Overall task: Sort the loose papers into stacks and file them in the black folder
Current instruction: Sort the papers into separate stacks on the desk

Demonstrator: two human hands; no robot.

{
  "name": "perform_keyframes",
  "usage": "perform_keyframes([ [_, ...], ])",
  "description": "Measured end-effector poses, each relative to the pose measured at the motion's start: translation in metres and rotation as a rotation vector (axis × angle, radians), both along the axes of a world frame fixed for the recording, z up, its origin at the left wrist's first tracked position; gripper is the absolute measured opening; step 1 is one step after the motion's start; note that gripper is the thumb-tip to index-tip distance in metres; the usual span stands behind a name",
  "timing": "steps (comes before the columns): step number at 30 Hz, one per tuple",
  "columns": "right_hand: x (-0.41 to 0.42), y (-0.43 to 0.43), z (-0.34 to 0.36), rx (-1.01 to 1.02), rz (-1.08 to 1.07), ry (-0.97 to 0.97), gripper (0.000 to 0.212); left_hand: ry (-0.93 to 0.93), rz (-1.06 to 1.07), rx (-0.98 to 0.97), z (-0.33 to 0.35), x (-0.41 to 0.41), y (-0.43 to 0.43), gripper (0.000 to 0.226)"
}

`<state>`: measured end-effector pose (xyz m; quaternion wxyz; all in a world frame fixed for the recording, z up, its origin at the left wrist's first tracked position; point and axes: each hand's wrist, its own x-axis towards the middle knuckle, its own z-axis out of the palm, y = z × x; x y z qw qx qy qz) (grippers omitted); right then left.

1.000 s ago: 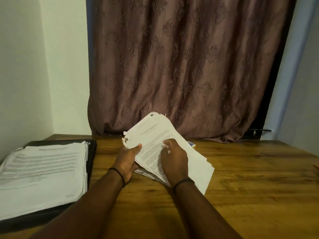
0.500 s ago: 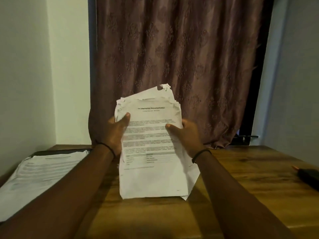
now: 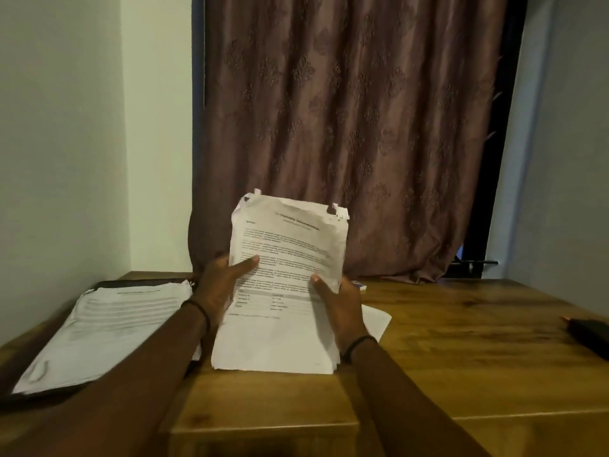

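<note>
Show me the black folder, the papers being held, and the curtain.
black folder (image 3: 39,398): head view, its near edge at lower left.
held papers (image 3: 280,341): head view, blank lower part of the top sheet.
curtain (image 3: 356,127): head view, middle of the cloth.

Thin black band (image 3: 198,312) behind left hand (image 3: 221,285); matching band (image 3: 358,344) behind right hand (image 3: 342,306); perhaps elastic; forearms (image 3: 131,374) bare

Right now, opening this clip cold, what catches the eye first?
Centre frame, a crumpled bundle of white printed papers stands nearly upright, gripped at its sides by the left hand and right hand. To the left, a second stack of white sheets lies on a black folder on the brown wooden table. A patterned mauve curtain fills the background.
</note>
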<state>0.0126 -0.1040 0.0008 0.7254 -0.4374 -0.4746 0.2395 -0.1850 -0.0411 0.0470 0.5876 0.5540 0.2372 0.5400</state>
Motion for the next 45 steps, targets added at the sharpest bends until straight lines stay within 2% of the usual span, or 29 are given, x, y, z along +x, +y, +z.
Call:
perform_keyframes([
  [6, -0.013, 0.005, 0.021, 0.055, -0.074, 0.03, 0.033, -0.04, 0.172, 0.143, 0.018, 0.007, -0.005, 0.008],
  [9, -0.009, 0.004, 0.043, 0.114, -0.113, 0.001, 0.035, -0.034, 0.155, 0.213, 0.034, 0.007, -0.006, 0.008],
  [12, -0.002, -0.004, 0.032, 0.104, -0.09, -0.029, 0.035, 0.0, 0.13, 0.144, 0.015, 0.008, -0.001, 0.012],
  [16, 0.004, -0.009, -0.02, -0.088, -0.153, -0.106, 0.027, 0.117, 0.186, 0.092, -0.029, 0.012, 0.0, 0.027],
  [19, 0.008, -0.006, -0.021, -0.069, -0.238, -0.077, 0.019, 0.12, 0.178, 0.09, -0.026, 0.023, -0.001, 0.029],
  [23, 0.038, -0.007, 0.002, -0.048, -0.394, -0.072, 0.011, 0.102, -0.049, -0.009, -0.004, 0.047, -0.007, 0.018],
  [27, 0.1, -0.022, 0.012, -0.215, -0.591, -0.158, 0.02, 0.304, 0.01, 0.019, -0.001, 0.092, -0.009, 0.026],
  [30, 0.145, -0.043, 0.009, -0.366, -0.708, -0.231, 0.019, 0.496, -0.068, -0.027, -0.016, 0.126, -0.015, 0.023],
  [36, 0.195, -0.069, -0.013, -0.632, -0.748, -0.516, 0.028, 0.751, -0.092, -0.095, -0.051, 0.165, -0.012, 0.027],
  [40, 0.2, -0.064, -0.016, -0.799, -0.987, -0.827, 0.029, 0.84, 0.07, -0.014, -0.059, 0.166, 0.009, 0.032],
  [42, 0.193, -0.051, -0.012, -0.732, -1.055, -0.904, 0.031, 0.918, 0.194, 0.031, -0.058, 0.156, 0.025, 0.03],
  [43, 0.184, -0.046, -0.008, -0.664, -1.044, -0.912, 0.029, 1.023, 0.294, 0.077, -0.056, 0.149, 0.032, 0.028],
  [45, 0.159, -0.029, -0.002, -0.584, -0.914, -0.928, 0.022, 1.197, 0.518, 0.149, -0.057, 0.131, 0.042, 0.034],
])
